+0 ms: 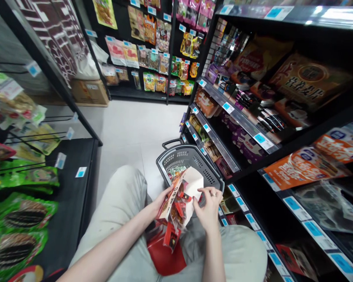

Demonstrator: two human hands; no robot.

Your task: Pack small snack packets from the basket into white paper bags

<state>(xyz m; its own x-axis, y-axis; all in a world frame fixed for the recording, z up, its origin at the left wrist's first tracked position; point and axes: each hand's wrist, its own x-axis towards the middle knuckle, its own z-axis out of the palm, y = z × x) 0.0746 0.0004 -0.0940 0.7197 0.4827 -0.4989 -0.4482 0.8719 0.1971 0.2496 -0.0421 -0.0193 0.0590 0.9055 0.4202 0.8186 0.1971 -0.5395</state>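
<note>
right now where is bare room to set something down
The floor beyond the basket, between the left rack and right shelves, looks bare; so does the rack's base strip beside the green packets. It is crowded at the basket's near side: left hand, right hand, package.

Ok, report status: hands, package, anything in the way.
Left hand holding open package. Right hand at its white edge. Red packets showing between hands. Basket just beyond, no obstruction seen.
</note>
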